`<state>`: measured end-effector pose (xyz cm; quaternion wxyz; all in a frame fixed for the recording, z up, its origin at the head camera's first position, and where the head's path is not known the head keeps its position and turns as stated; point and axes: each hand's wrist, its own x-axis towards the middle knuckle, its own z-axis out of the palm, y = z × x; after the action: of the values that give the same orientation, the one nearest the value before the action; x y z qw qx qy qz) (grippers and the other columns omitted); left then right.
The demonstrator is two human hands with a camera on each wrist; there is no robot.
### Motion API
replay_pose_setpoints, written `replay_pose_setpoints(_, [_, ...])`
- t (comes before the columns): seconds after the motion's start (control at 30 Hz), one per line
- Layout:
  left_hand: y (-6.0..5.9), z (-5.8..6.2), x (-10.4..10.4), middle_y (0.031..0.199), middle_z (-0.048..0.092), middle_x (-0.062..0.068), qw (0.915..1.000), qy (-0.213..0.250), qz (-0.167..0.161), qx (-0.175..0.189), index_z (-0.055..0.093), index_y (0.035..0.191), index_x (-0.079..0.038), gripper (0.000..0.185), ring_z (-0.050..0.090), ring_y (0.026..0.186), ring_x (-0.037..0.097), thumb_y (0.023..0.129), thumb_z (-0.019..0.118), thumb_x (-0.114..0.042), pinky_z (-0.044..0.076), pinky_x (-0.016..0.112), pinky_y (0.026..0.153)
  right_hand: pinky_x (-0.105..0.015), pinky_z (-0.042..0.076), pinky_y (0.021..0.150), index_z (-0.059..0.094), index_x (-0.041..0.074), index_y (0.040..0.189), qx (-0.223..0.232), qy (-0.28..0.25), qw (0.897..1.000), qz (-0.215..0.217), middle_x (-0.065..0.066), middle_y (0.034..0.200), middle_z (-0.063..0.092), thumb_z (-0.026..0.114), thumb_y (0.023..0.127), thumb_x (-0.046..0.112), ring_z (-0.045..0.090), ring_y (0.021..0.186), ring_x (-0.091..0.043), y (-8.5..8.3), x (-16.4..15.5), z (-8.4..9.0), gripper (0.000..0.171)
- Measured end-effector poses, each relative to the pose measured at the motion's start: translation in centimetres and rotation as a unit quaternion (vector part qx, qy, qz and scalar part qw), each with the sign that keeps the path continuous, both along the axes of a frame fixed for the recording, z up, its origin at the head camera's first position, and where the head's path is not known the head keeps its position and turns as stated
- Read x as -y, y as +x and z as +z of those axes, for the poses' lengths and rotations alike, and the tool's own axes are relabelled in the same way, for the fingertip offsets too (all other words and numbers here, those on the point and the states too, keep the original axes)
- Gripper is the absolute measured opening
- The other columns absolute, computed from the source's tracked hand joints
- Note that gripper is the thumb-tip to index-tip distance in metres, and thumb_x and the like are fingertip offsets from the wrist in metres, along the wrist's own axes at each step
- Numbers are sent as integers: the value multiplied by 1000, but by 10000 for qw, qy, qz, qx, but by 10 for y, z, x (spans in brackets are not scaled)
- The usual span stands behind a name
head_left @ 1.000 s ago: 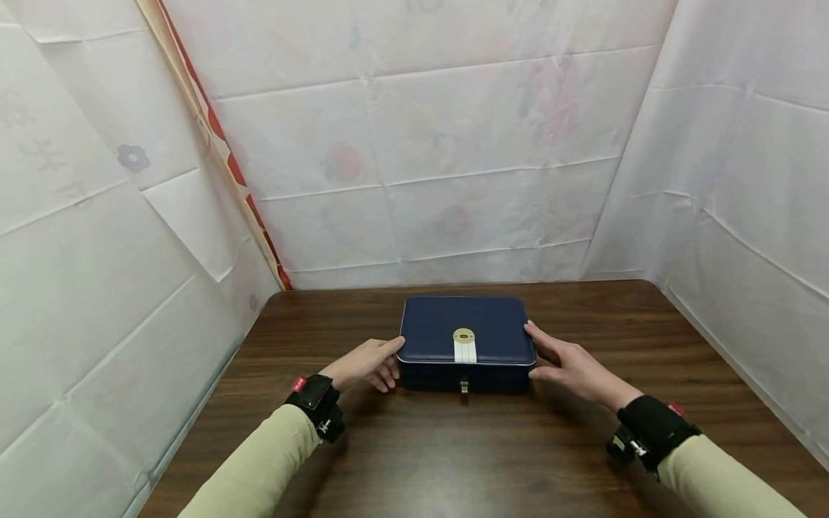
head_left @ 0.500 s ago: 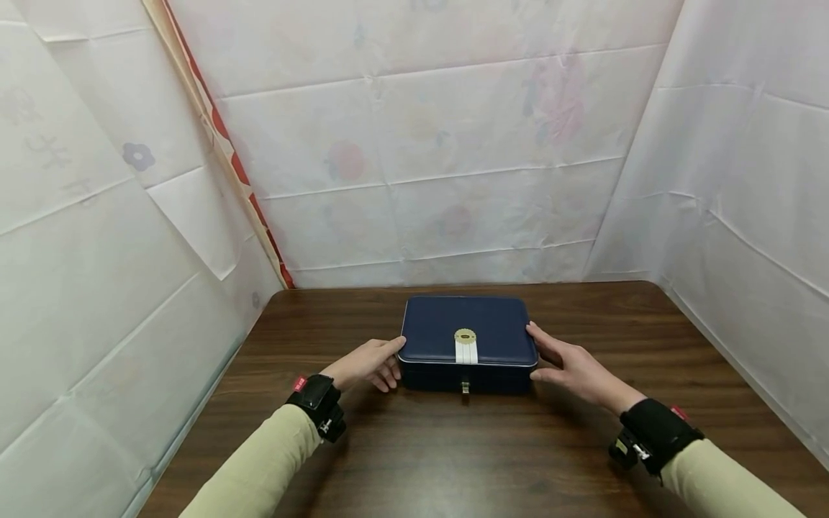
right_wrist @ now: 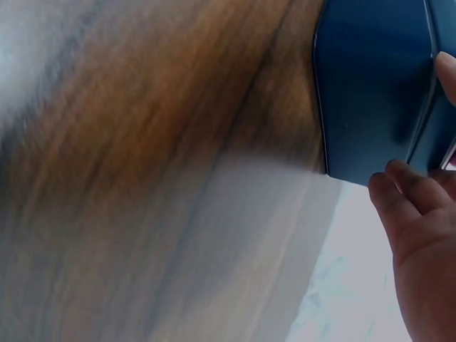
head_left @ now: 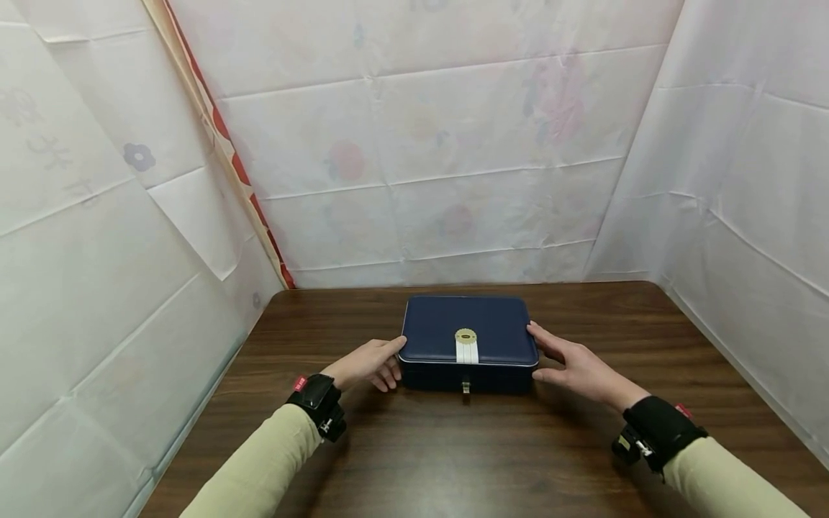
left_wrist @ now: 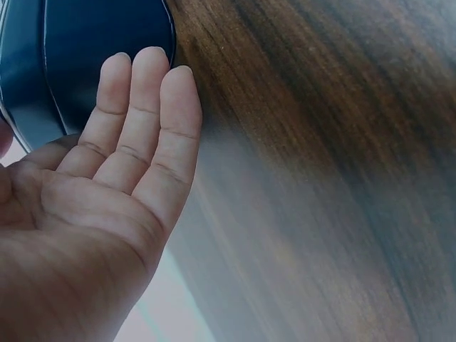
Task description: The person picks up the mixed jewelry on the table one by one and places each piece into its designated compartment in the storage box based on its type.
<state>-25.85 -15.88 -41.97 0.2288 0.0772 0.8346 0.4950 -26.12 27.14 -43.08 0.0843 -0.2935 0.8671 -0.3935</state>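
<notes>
A dark blue box point(head_left: 466, 331) with its lid down sits on the wooden table. A white strip point(head_left: 467, 352) with a gold badge point(head_left: 465, 336) runs over the front of its lid, and a small metal clasp point(head_left: 465, 387) hangs on the front side. My left hand point(head_left: 369, 363) is at the box's left side, thumb at the lid's edge. In the left wrist view three fingers point(left_wrist: 148, 107) stretch out nearly straight beside the box wall. At the right side is my right hand point(head_left: 579, 368), fingertips at the lid's edge and thumb near the front corner.
The brown wooden table point(head_left: 453, 460) reaches out to a white patterned sheet point(head_left: 414, 144) at the back. More sheeting point(head_left: 764, 180) hangs at the left and right sides. A red and cream edged strip point(head_left: 223, 137) slants down at the back left.
Hardly anything differs. The head view has shifted very slightly, and my right hand sits a touch farther right. The box and my left hand keep their places.
</notes>
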Motion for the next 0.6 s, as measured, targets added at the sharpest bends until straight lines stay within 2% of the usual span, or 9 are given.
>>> replay_pose_setpoints(0.23, [0,3,-3,92,70,23,9999,-68,-57,-47,68,100,1,65,71,75,30,108,37,-55,61,47,73,-62,36,113,19,24,165,376,105,9992,39,-10,171,15,64,102,21,32,149,-41,1,-6,7,77])
replay_pose_setpoints(0.33, [0,5,-2,93,70,24,9999,-104,-119,-67,68,100,3,66,71,79,36,108,36,-55,61,48,74,-62,38,111,22,23,164,340,27,9994,26,-11,168,24,57,103,11,36,147,-42,0,-8,8,71])
replay_pose_setpoints(0.4, [0,5,-2,94,70,25,9998,-123,-138,-71,68,100,3,66,71,81,38,108,36,-55,61,48,74,-60,43,108,25,19,163,131,-24,9999,-44,-15,164,34,54,104,9,41,144,-43,-2,-10,9,67])
replay_pose_setpoints(0.5, [0,6,-1,95,71,24,9997,-168,-179,-57,68,102,3,66,71,82,38,108,36,-55,61,49,75,-55,48,104,30,14,161,-204,-7,9991,-360,-19,157,44,53,107,17,47,140,-41,-5,-13,10,59])
replay_pose_setpoints(0.6, [-1,8,-1,96,71,23,9994,-260,-201,-48,68,103,2,67,71,81,35,108,35,-57,61,48,75,-56,47,104,31,9,160,-290,70,9965,-785,-22,156,45,51,109,32,48,139,-42,-8,-15,14,60])
